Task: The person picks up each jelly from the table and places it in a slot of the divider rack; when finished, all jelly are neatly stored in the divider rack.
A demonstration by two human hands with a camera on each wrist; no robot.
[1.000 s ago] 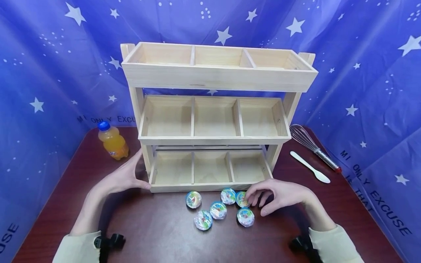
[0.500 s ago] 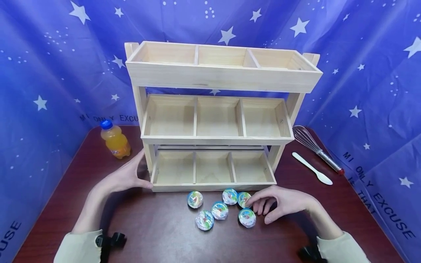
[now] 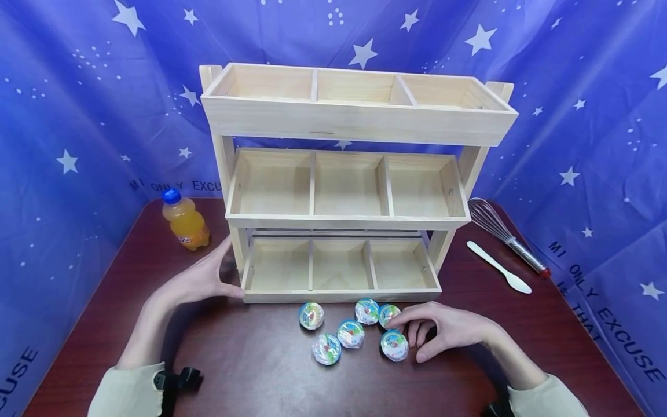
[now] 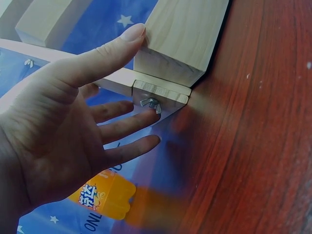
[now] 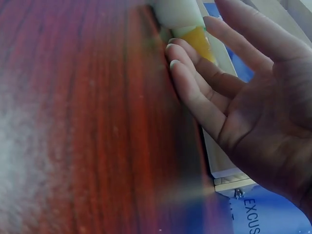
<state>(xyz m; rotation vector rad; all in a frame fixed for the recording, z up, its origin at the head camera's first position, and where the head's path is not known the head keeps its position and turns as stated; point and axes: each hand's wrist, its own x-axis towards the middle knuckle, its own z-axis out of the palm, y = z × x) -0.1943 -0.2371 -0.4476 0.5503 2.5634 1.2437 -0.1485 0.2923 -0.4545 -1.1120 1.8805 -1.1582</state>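
A three-tier wooden rack with divided trays stands in the head view. My left hand is at its lower left corner, thumb against the bottom tray's end; in the left wrist view its fingers are extended beside a wing nut. Several small round cups with printed lids lie before the rack. My right hand is beside the rightmost ones, fingers loosely bent. Its index finger reaches the rear right cup, just behind the front right cup; contact is unclear.
An orange drink bottle with a blue cap stands left of the rack. To the right lie a whisk and a white plastic spoon. Blue star-printed cloth encloses the dark red table at the back and sides.
My right hand has shifted slightly toward the table's front edge beside the cups. The left hand keeps its place at the rack, and the head view has drifted a little.
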